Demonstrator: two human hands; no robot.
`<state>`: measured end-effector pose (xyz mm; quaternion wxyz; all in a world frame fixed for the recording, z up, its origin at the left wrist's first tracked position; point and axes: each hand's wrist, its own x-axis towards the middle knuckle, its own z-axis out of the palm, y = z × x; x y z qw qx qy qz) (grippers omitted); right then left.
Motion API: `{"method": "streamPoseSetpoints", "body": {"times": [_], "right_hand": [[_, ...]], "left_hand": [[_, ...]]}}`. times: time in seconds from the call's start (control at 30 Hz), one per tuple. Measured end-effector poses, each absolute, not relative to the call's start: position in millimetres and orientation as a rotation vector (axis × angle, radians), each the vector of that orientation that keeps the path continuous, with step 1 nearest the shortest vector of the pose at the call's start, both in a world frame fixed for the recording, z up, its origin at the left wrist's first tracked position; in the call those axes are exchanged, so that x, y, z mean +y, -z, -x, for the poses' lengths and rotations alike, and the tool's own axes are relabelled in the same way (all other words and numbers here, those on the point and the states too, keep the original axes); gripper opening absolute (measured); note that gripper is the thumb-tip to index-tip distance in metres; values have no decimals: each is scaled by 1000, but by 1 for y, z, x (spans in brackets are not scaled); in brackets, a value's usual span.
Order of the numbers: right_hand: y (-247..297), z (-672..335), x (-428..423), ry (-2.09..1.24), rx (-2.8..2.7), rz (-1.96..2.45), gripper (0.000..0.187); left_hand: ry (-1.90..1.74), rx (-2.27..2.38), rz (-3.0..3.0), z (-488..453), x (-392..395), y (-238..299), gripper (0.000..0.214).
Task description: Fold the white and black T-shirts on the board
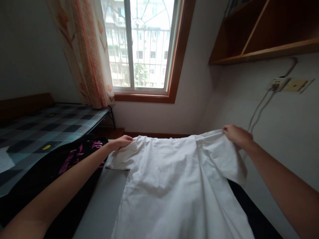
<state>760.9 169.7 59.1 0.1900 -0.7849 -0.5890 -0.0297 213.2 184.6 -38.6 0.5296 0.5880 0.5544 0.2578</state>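
Observation:
A white short-sleeved shirt (164, 179) is stretched out in front of me over a grey surface (99, 199). My left hand (122, 142) pinches its left sleeve near the shoulder. On the other side, my right hand (236, 134) grips the upper edge of the right sleeve, a little higher than the left hand. Folds run down the right half of the shirt, and the right sleeve hangs down. The lower end passes out of view at the bottom. Fingertips behind the cloth are partly hidden.
To the left lies a black garment with pink lettering (74, 159), beside a bed with a checked cover (67, 122). Dark cloth (251, 205) shows under the shirt at right. A wooden shelf (259, 49), a socket with a plugged-in cord (276, 84) and a window (147, 49) with a curtain (87, 49) surround the place.

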Motion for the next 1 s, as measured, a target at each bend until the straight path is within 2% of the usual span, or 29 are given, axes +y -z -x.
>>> {"method": "streamPoseSetpoints", "body": {"times": [0.1,0.17,0.23,0.33,0.43,0.5,0.63,0.73,0.83,1.0], "right_hand": [[-63,-762,175,564,-1515,2290,28],[-52,-752,175,679,-1493,2320,30],[-32,-732,174,554,-1537,2409,32],[7,-697,169,232,-1817,2426,50],[45,-667,157,9,-1986,2427,58],[66,-656,148,95,-2046,2413,59],[86,-651,136,257,-2014,2384,60],[89,-653,135,261,-2008,2375,59],[89,-654,137,274,-2009,2370,58],[88,-650,135,331,-2006,2359,55]], "left_hand": [[-564,1320,-1389,-209,182,37,55],[-512,1332,-1396,-208,180,38,60],[-489,1380,-1446,-207,180,41,57],[-533,1557,-1516,-206,186,47,43],[-678,1667,-1516,-203,194,47,32],[-791,1654,-1532,-199,197,41,34],[-911,1525,-1664,-184,197,14,54],[-884,1609,-1914,-171,197,-8,41],[-697,1897,-2131,-158,197,-23,26],[-377,2470,-2172,-143,186,-31,28]]}}
